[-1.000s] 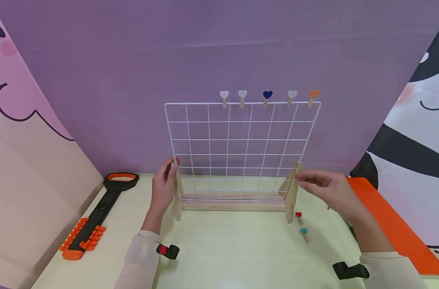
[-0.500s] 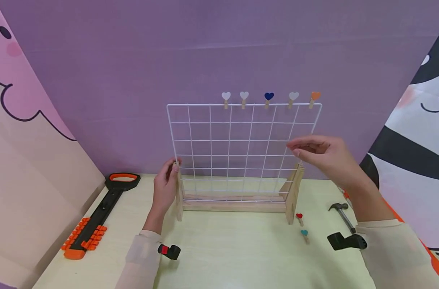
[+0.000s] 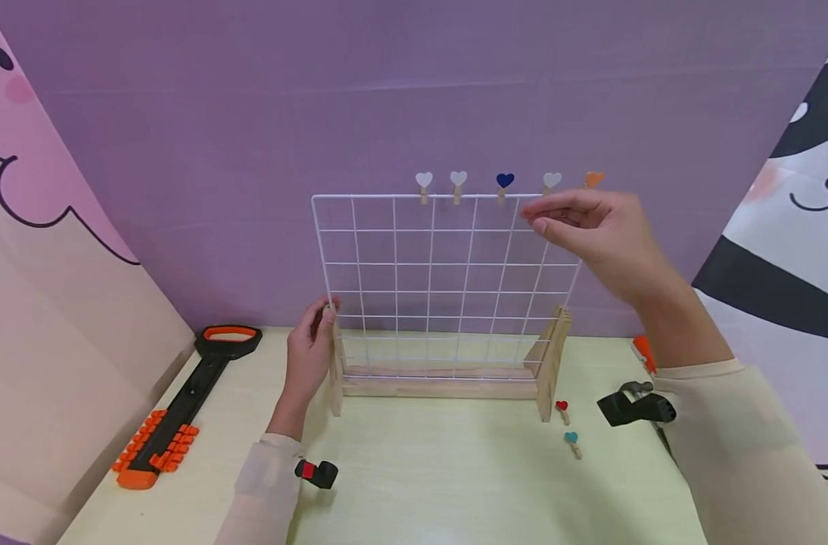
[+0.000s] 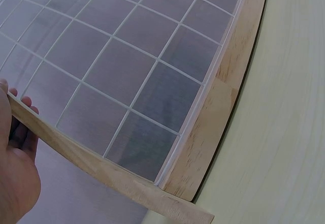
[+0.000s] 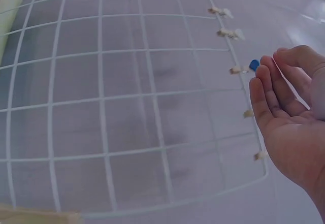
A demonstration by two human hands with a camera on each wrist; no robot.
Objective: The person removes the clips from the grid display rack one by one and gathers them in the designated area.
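Note:
A white wire grid (image 3: 414,263) stands upright in a wooden stand (image 3: 441,388). My left hand (image 3: 307,356) grips the stand's left post (image 4: 101,165), thumb in front and fingers behind. Along the grid's top wire sit several mini clothespins with hearts: white ones (image 3: 458,179), a dark blue one (image 3: 505,182) and an orange one (image 3: 594,180). My right hand (image 3: 605,235) is raised in front of the grid's upper right corner, fingers loosely bent, and no held thing shows. In the right wrist view its fingertips are close to the blue-heart clothespin (image 5: 254,65).
Two loose clothespins, one with a red heart (image 3: 562,409) and one with a teal heart (image 3: 572,440), lie right of the stand. A black and orange tool holder (image 3: 189,401) lies at the left. A hammer (image 3: 636,387) is partly hidden behind the right wrist camera.
My right hand has risen from beside the stand's right post to the grid's top right and shifted slightly left. The left hand keeps its grip on the left post.

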